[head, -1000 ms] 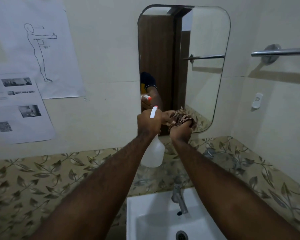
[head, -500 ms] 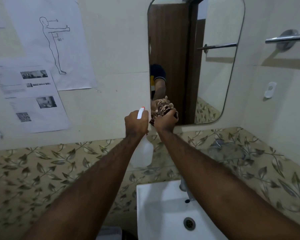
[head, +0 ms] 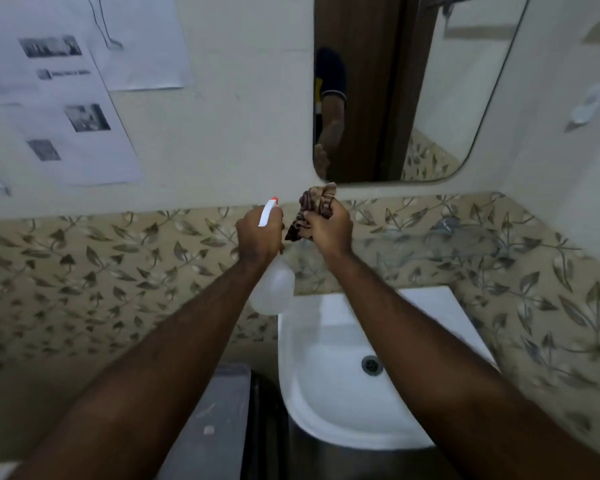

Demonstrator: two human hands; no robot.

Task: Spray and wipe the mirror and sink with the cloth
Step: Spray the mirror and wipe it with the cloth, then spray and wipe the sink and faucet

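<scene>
My left hand [head: 260,233] grips a clear plastic spray bottle [head: 272,289] by its white trigger head with a red nozzle tip; the bottle hangs below my fist. Just to its right my right hand [head: 329,230] holds a bunched brown patterned cloth [head: 312,211]. Both hands hover in front of the leaf-patterned tiles, just under the lower left corner of the rounded wall mirror [head: 430,98]. The white sink [head: 343,382] sits below my forearms, its drain visible; my right arm hides the tap.
Printed paper sheets [head: 66,109] hang on the wall at the left. A small white wall hook [head: 587,105] is right of the mirror. A grey lidded bin or cabinet top [head: 215,427] stands left of the sink near the floor.
The view has tilted down, showing more of the sink. Both hands have come off the mirror's lower edge and now sit below it, still holding bottle and cloth.
</scene>
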